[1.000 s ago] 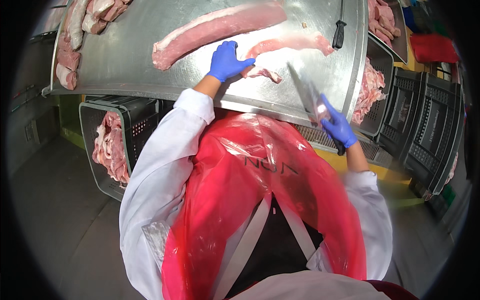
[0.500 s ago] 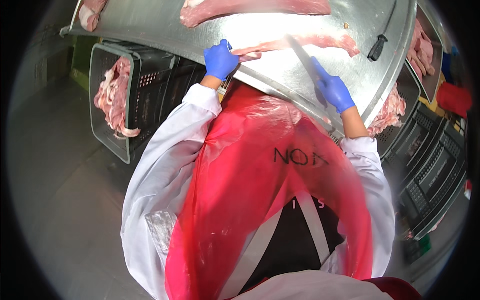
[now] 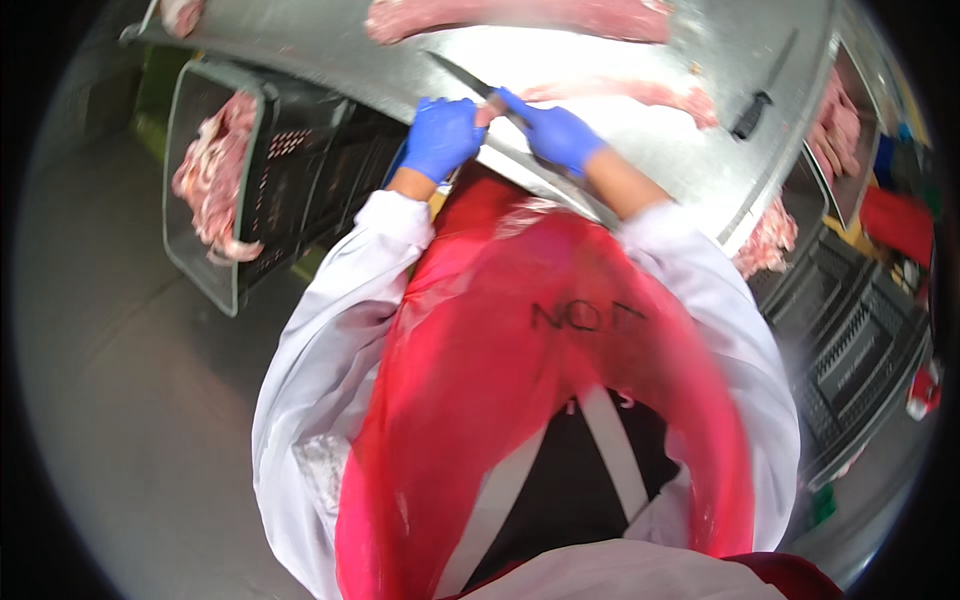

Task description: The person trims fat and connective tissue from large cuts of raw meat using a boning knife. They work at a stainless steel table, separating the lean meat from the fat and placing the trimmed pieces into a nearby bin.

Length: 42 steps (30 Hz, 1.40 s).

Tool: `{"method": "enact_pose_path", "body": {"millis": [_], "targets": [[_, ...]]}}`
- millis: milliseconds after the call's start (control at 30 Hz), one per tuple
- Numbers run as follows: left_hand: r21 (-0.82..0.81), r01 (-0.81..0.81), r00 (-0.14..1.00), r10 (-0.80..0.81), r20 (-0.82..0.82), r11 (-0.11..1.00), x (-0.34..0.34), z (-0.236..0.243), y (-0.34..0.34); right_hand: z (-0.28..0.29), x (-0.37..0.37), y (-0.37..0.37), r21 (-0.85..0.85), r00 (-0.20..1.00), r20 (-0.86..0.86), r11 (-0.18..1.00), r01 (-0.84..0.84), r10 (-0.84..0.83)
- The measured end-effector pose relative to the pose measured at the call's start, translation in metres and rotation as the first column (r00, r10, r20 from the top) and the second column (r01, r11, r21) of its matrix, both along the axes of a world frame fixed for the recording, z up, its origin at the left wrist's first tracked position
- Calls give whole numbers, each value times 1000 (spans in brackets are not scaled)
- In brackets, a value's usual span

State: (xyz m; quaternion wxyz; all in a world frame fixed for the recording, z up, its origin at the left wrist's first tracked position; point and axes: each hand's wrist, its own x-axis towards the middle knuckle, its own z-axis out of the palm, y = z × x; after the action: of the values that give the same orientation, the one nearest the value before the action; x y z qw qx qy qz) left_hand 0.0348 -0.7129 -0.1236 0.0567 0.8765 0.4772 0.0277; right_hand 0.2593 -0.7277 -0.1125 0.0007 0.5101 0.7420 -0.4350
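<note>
My left hand [image 3: 443, 138], in a blue glove, is closed on the near end of a pale pink meat strip [image 3: 640, 93] at the front edge of the steel table [image 3: 400, 82]. Close beside it is my right hand [image 3: 560, 135], also blue-gloved, wrapped round a knife whose handle is mostly hidden. The knife blade [image 3: 462, 75] points up and to the left, passing over the meat end between my hands. From there the strip stretches right across the table. Farther back lies a thicker, long piece of meat [image 3: 520, 20].
A second knife [image 3: 752, 115] with a black handle lies at the table's right. Left of the table stands a dark crate [image 3: 240, 235] holding meat trimmings [image 3: 215, 180]. Beyond the right edge are a tray of meat [image 3: 838, 130], more trimmings [image 3: 770, 238] and black crates [image 3: 865, 345].
My right hand has moved left with the knife, from over the strip's middle to beside my left hand. The blade now crosses near the held end.
</note>
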Motion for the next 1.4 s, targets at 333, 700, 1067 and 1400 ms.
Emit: {"method": "enact_pose_path", "body": {"millis": [333, 700, 1067, 1400], "targets": [[112, -380, 919, 362, 154, 918, -98, 93, 49, 24, 74, -61, -63, 977, 200, 996, -65, 76], [224, -442, 755, 495, -429, 869, -171, 186, 53, 18, 171, -154, -189, 404, -250, 453, 871, -880], [-13, 445, 895, -443, 51, 896, 267, -23, 58, 4, 131, -171, 317, 517, -143, 456, 832, -844], [-388, 419, 907, -399, 134, 821, 271, -18, 71, -3, 118, -169, 167, 459, 130, 476, 864, -879]]}}
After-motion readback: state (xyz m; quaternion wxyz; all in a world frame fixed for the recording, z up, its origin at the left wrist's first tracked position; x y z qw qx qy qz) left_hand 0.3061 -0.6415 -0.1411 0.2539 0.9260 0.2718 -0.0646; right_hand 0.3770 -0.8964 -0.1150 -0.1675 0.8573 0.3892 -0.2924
